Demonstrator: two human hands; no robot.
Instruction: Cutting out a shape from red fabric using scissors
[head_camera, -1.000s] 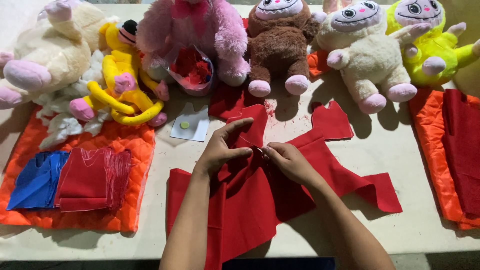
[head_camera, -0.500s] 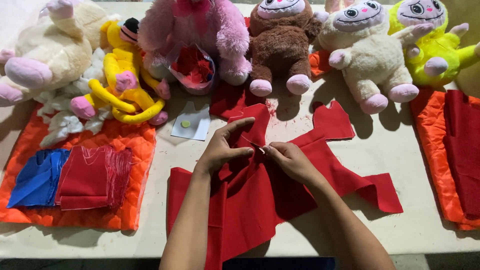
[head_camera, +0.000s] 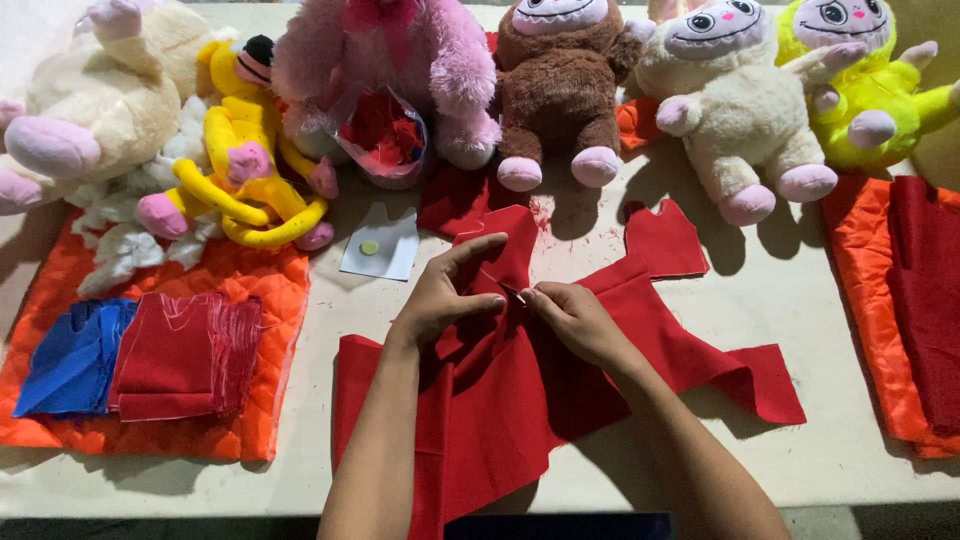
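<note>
Left hand (head_camera: 440, 300) and right hand (head_camera: 575, 320) close together, fingertips pinched, forearms converging.

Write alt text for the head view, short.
Two bare hands, left hand and right hand, pinch a red felt piece on a pale table, fingers meeting at its upper edge. Plush toys line the far edge, among them a brown plush; stacked red cloth and blue cloth lie on an orange quilted mat at left.

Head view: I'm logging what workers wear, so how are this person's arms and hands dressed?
Both forearms are bare, with no sleeves in view. The left hand and right hand wear no gloves, and no rings, watch or bracelets show.
</note>
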